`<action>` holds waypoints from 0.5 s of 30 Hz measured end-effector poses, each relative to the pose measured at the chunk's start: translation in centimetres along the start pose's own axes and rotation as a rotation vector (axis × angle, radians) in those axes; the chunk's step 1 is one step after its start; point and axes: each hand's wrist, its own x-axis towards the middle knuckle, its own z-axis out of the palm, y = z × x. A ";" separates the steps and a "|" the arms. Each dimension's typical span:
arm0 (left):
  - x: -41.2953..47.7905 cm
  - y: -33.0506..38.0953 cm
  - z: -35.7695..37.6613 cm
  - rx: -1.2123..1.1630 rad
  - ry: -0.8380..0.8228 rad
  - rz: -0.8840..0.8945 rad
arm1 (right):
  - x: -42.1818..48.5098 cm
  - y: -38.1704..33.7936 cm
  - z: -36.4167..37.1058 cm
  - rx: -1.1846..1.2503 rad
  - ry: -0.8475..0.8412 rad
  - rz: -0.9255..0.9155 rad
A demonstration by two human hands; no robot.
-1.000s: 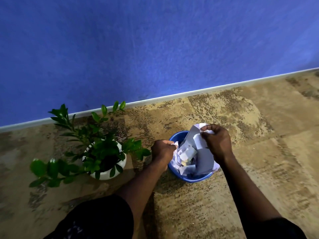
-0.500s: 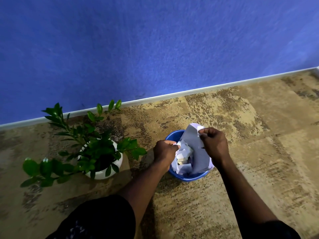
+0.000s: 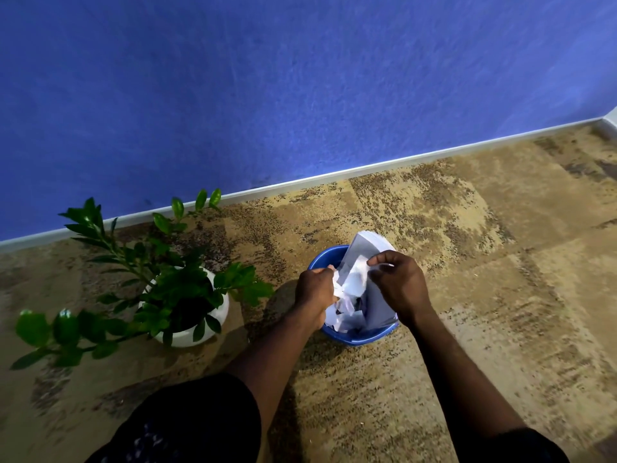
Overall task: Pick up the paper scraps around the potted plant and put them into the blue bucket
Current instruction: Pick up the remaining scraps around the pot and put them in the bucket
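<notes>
Both hands are working over the bucket (image 3: 359,339) now, stuffing scraps (image 3: 347,295) down inside. The left hand (image 3: 315,290) is closing its grip on a crumpled wad at the rim; the right hand (image 3: 399,284) is pinching the edge of a big sheet (image 3: 362,247) sticking up out of the bucket. The floor around the plant (image 3: 173,289) is looking free of paper. Next, I'd say, pushing that sheet fully in and letting go.

Textured blue wall (image 3: 267,88) meeting a mottled tan-and-brown carpet floor (image 3: 500,262) along a pale skirting board (image 3: 367,168); the board turns a corner at far right
</notes>
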 end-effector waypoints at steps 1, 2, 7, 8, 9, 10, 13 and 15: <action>0.0 0.0 0.0 -0.030 -0.024 -0.010 | 0.0 -0.1 0.2 -0.017 0.012 -0.003; -0.1 0.2 0.0 -0.055 -0.052 -0.017 | -0.1 -0.2 0.2 -0.031 0.023 -0.002; -0.8 0.8 0.1 -0.101 -0.135 -0.014 | -0.3 -0.4 1.0 -0.067 0.036 -0.016; -1.1 0.9 0.1 -0.102 -0.155 -0.005 | -0.3 -0.4 1.3 -0.075 0.035 -0.029; -1.4 1.1 0.2 -0.099 -0.181 0.002 | -0.4 -0.4 1.6 -0.074 0.029 -0.032; -1.6 1.1 0.2 -0.093 -0.208 0.004 | -0.6 -0.4 1.8 -0.072 0.022 -0.036; -2.3 1.5 -0.2 -0.128 -0.273 0.005 | -1.0 -0.4 3.1 -0.096 -0.001 -0.057; -2.5 1.8 -0.7 -0.147 -0.299 0.012 | -1.3 -0.3 4.0 -0.123 0.012 -0.070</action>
